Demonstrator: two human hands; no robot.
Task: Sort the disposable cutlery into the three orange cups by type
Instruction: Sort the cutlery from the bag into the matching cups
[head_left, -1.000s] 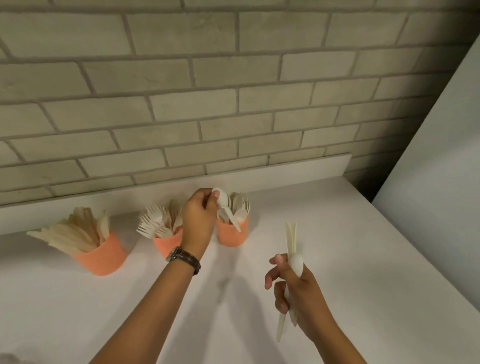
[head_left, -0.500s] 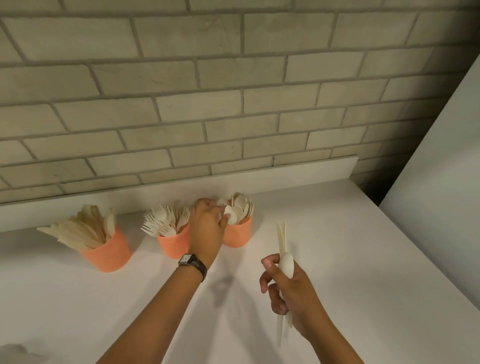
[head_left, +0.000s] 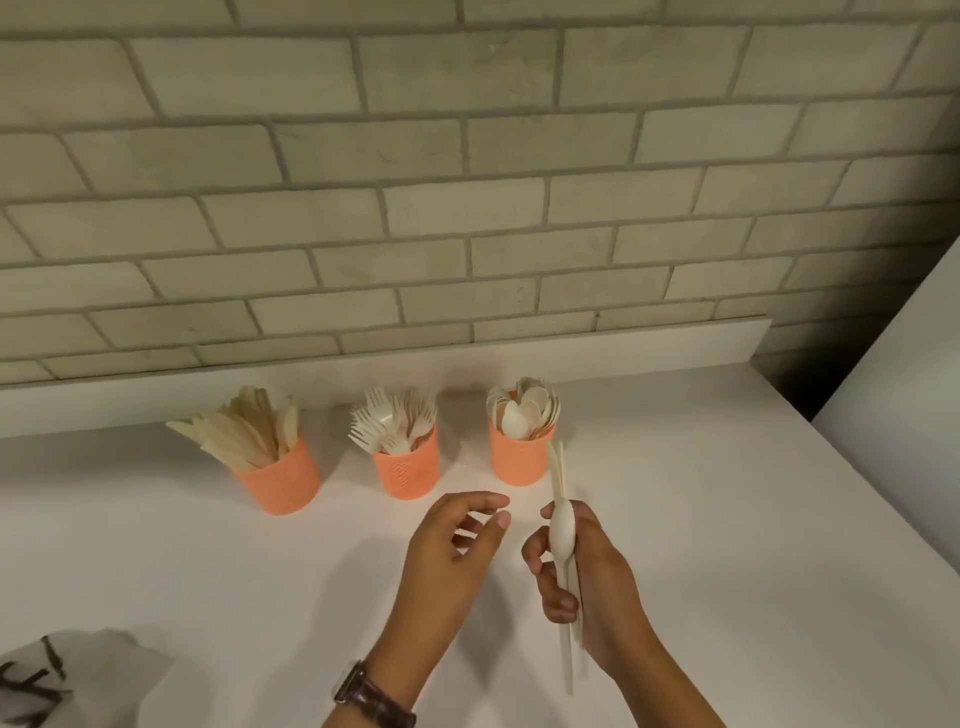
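While the right hand (head_left: 592, 587) grips a bundle of cutlery (head_left: 562, 530) by its middle above the surface (head_left: 717, 499), short of the three cups (head_left: 408, 470) along its back edge, the left hand (head_left: 452, 545) hangs beside it, fingers (head_left: 488, 501) loose and empty. The pieces look light, stiff and slick; pinch one handle.

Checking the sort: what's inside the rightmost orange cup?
Spoons, bowls up, fill the rightmost orange cup; their handles and the cup's bottom are hidden by its wall.
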